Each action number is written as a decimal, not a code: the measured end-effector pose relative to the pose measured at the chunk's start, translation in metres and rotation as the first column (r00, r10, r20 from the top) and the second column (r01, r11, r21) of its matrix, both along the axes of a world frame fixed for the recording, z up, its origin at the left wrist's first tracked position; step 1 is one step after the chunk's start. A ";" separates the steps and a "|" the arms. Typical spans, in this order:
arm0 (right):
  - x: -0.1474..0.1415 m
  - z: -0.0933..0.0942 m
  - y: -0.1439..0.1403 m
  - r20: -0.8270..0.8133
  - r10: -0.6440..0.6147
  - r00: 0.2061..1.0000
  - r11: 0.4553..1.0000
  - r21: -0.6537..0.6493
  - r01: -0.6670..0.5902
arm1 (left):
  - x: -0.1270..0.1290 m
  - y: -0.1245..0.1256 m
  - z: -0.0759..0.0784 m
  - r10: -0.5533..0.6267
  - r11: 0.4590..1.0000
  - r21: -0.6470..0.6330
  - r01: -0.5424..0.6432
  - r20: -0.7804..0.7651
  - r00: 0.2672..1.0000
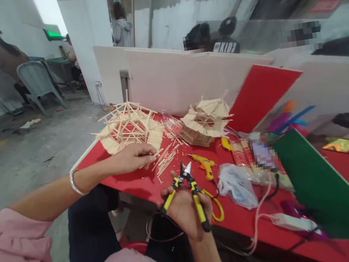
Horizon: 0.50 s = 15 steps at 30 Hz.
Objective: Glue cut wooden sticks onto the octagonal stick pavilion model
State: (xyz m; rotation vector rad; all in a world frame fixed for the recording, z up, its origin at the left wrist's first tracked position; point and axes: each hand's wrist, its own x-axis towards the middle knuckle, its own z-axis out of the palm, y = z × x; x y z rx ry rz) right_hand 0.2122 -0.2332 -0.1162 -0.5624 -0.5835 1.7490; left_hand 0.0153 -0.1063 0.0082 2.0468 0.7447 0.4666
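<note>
Head view: right hand point(185, 214) holds one cutter point(199, 206); left hand's point(135, 156) hold is unclear.

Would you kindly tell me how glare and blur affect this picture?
In the head view, the bright patch at upper left is washed out; the head view's red sign at upper right is blurred; in the head view, the cutters look sharper.

Single head-worn view, facing forward and down: right hand point(185, 214) close, red table point(95, 160) beyond.

And we've got yellow-and-black cutters point(198, 202), a yellow glue gun point(205, 164), pale-tan sticks point(166, 160), red tabletop point(235, 220), green board point(319, 179), our pink sleeve point(16, 255)!
</note>
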 end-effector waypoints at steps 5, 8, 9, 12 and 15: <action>-0.014 -0.005 -0.012 0.552 -0.022 0.833 0.997 0.070 -0.020 | 0.000 -0.002 -0.013 -0.032 0.983 0.179 0.048 -0.093 0.995; -0.017 -0.004 -0.008 0.830 -0.245 0.501 0.967 0.248 0.061 | -0.003 -0.006 -0.016 -0.057 0.969 0.228 0.093 -0.157 0.986; -0.018 -0.004 -0.006 0.849 -0.300 0.435 0.951 0.304 0.061 | -0.004 -0.008 -0.016 -0.060 0.965 0.241 0.103 -0.176 0.983; -0.019 -0.007 -0.002 0.863 -0.357 0.359 0.928 0.372 0.027 | -0.004 -0.013 -0.015 -0.069 0.957 0.262 0.127 -0.220 0.973; -0.016 -0.012 0.003 0.878 -0.354 0.323 0.930 0.367 0.023 | -0.004 -0.016 -0.018 -0.067 0.964 0.237 0.123 -0.232 0.970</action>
